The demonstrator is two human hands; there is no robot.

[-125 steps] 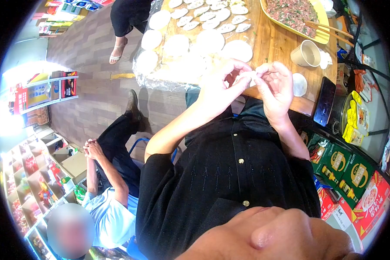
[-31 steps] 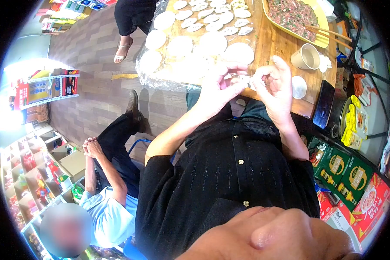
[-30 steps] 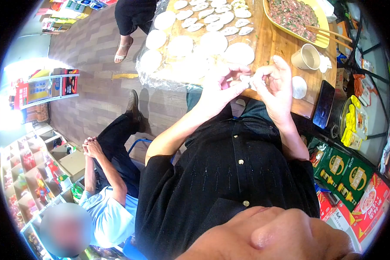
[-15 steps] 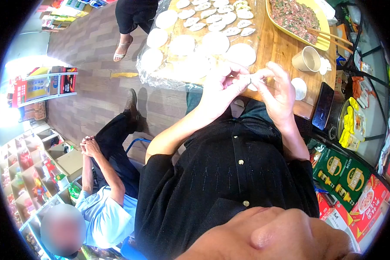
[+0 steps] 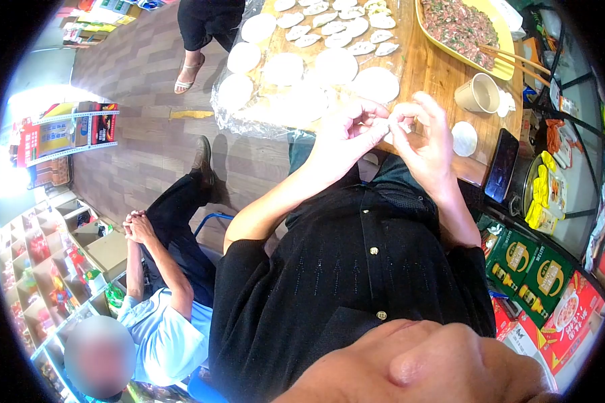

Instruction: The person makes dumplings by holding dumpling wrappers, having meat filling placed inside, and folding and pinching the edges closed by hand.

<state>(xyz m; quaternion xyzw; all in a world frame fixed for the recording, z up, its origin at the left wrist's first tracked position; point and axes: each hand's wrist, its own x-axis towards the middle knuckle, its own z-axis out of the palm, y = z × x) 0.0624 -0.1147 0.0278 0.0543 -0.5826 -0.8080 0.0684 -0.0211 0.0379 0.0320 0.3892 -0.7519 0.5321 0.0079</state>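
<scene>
Close to the table's near edge, my left hand (image 5: 348,139) and my right hand (image 5: 425,141) meet with fingertips pinched together. Between them is a small white dumpling (image 5: 388,137), mostly hidden by the fingers. A round dough wrapper (image 5: 464,138) lies just right of my right hand. Beyond my left hand, several larger dough rounds (image 5: 335,66) rest on plastic wrap, and folded dumplings (image 5: 334,28) sit in rows behind them. At the far right, a yellow tray (image 5: 506,47) holds minced meat filling (image 5: 454,30) with chopsticks (image 5: 517,57) resting in it.
A paper cup (image 5: 477,93) and a black phone (image 5: 501,164) are on the wooden table (image 5: 420,77). A seated person (image 5: 168,329) clasps their hands at my left; another person's leg (image 5: 193,59) shows beyond. Boxes (image 5: 528,275) stand at right.
My fingers shift slightly at the dumpling, with the right fingertips curling a little differently. The view moves a touch; everything else stays as it was.
</scene>
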